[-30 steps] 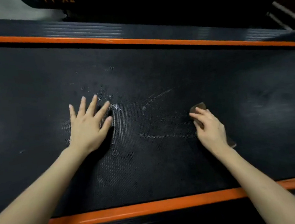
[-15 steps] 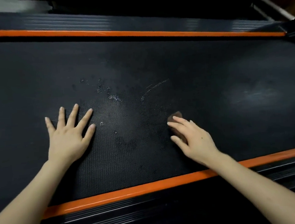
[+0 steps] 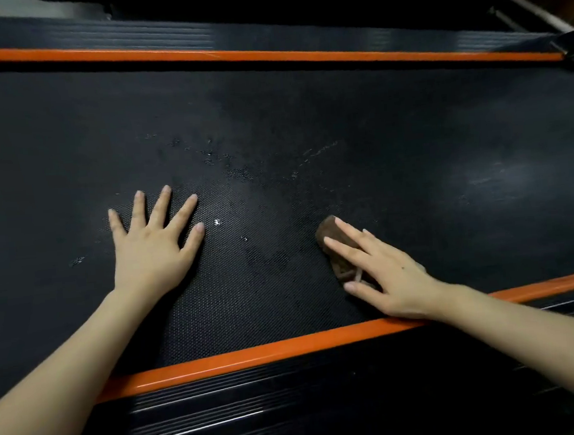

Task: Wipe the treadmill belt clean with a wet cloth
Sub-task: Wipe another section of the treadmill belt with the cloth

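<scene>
The black textured treadmill belt (image 3: 304, 106) fills the view, with white specks and faint streaks near its middle. A small brown cloth (image 3: 332, 244) lies on the belt at the near right. My right hand (image 3: 386, 271) presses down on it with straight, spread fingers, and most of the cloth is hidden under the palm. My left hand (image 3: 153, 241) rests flat on the belt to the left, fingers splayed and holding nothing.
An orange strip (image 3: 255, 352) runs along the near edge of the belt, with a ribbed black side rail (image 3: 294, 409) below it. A second orange strip (image 3: 266, 56) and rail border the far edge. A dull smear (image 3: 502, 176) shows on the belt at right.
My right hand has slid the cloth leftward and toward the near edge over the white streaks. The streak it crossed has faded. My left hand has shifted a little toward me.
</scene>
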